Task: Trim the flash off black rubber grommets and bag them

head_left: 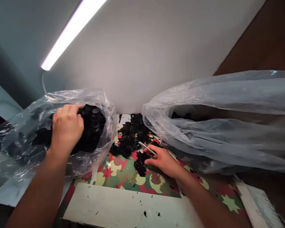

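My left hand (67, 128) reaches into the left clear plastic bag (111, 117), its fingers curled down among black ribbed round parts (95, 118). What its fingertips grip is hidden. Between the fingers of my right hand (162, 160) is a thin pale stick-like tool (147, 148), pointing up and left. Its tip is close to a small black ring-shaped part (137, 145). Just below and left of these fingers lies a clump of black scraps (140, 164). A larger heap of black pieces (133, 128) spreads behind, between the two bags.
A second clear plastic bag (192, 136), open toward me, lies on the right with dark pieces inside. The patterned table cover (130, 177) shows stars and moons. Black crumbs dot the white strip (109, 202) at the front edge. A bright tube lamp (73, 34) leans above left.
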`<state>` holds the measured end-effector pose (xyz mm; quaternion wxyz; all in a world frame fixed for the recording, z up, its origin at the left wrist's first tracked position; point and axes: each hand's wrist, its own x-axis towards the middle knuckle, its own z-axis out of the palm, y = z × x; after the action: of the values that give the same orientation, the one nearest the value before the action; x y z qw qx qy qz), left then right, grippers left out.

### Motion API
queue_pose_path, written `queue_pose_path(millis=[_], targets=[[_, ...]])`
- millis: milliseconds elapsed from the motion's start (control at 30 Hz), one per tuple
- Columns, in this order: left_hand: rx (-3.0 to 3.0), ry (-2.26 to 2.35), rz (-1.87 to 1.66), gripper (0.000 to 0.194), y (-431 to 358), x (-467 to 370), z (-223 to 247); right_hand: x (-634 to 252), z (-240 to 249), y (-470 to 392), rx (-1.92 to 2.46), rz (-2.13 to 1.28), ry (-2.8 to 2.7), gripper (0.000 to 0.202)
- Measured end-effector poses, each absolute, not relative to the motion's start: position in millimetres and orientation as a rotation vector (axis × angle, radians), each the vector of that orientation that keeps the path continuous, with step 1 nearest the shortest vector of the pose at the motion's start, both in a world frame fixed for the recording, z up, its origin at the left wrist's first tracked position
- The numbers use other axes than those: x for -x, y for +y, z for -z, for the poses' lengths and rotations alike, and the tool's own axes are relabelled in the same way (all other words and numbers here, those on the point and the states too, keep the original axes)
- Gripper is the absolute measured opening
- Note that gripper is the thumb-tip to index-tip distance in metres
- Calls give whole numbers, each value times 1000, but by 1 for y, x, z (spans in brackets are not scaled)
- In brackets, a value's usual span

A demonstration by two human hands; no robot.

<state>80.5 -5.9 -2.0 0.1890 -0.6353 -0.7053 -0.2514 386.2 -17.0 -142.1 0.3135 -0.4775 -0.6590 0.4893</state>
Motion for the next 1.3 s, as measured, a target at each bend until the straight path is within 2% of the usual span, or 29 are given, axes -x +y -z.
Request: queue_pose_path(millis=[133, 233, 300, 400, 467, 567, 700, 800, 933, 1000, 1067, 1167, 1300], targets=[[2669, -1771, 1108, 19, -13, -141, 45, -389, 143, -10, 1279, -1323, -1580, 37], [3102, -1864, 1318, 24, -16, -177, 82, -388, 145, -6, 1197, -1335, -1456, 47], [3155, -1968, 1449, 33, -18, -191, 100, -386, 146, -7, 1185, -1304, -1402, 53], [3087, -2093, 1731, 29, -21, -198, 113, -380, 144, -12, 1128, -1210, -1389, 60], [2986, -2227, 1977, 29, -22, -196, 115, -377, 139, -18, 1067, -1127, -1385, 58], [2825, -2488, 2397, 40, -21, -191, 113, -377, 132, -25, 1042, -920, -1384, 52], [2707, -2674, 2758, 47, -20, -188, 110, -377, 127, -29, 973, -717, -1622, 59], [2829, -2694, 2611, 49, -22, -189, 111, -372, 131, -31, 993, -733, -1745, 48], [3074, -2668, 2055, 47, -23, -187, 115, -365, 138, -31, 1023, -846, -1710, 24], [3001, -2450, 1855, 39, -23, -184, 116, -362, 140, -31, 1039, -979, -1595, 24], [2941, -2042, 1750, 33, -22, -182, 117, -360, 141, -30, 1044, -1129, -1453, 27], [3080, -1564, 1585, 38, -20, -181, 117, -358, 143, -28, 1064, -1235, -1277, 32], [3177, -1527, 1403, 41, -16, -179, 117, -359, 145, -24, 1031, -1306, -1280, 27]])
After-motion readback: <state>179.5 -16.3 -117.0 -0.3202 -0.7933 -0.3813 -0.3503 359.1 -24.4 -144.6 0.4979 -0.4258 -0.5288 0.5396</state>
